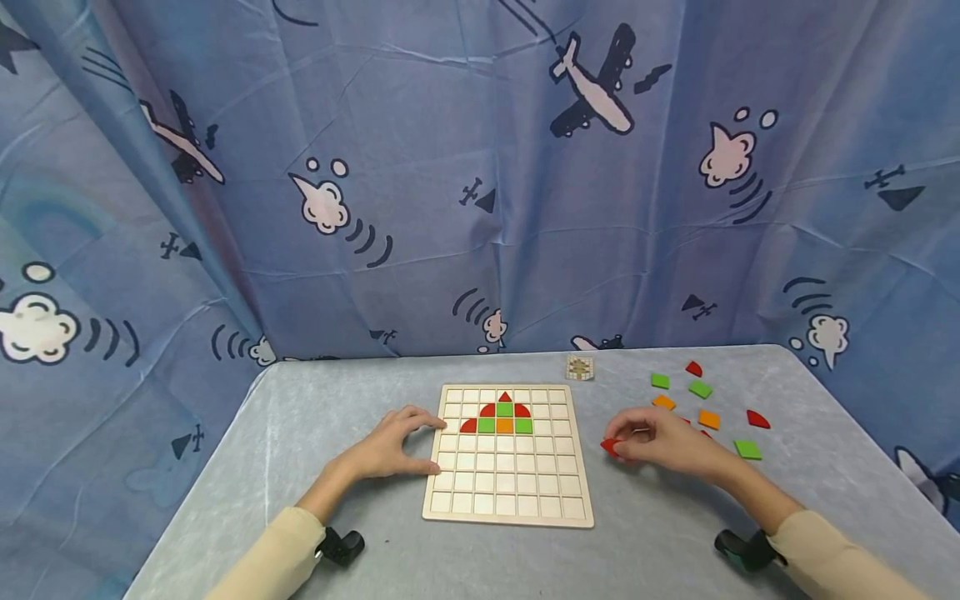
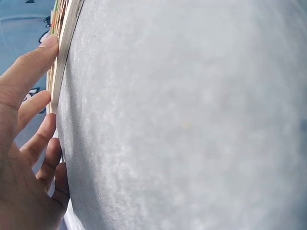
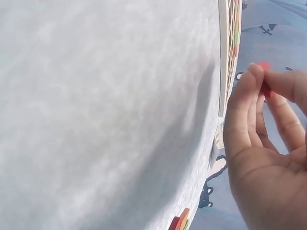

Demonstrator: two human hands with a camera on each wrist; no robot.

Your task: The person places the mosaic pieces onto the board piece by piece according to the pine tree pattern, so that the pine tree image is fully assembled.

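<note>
A wooden grid board [image 1: 495, 483] lies flat on the table, with red, green and orange tiles set in its upper cells. At its left edge my left hand [image 1: 390, 446] rests with thumb and fingers spread, touching the rim; the left wrist view shows the thumb against the board's side [image 2: 64, 62]. To the right of the board, my right hand [image 1: 660, 437] pinches a small red tile [image 1: 611, 447] between thumb and fingertips. In the right wrist view the red tile [image 3: 266, 91] is mostly covered by the fingers, so its full shape is hidden.
Loose tiles lie on the right of the table, among them a green square [image 1: 747, 450], an orange square [image 1: 708, 419] and a red quarter-round tile [image 1: 758, 419]. A small pattern card [image 1: 580, 367] sits behind the board. A printed blue curtain [image 1: 420, 250] hangs behind the table.
</note>
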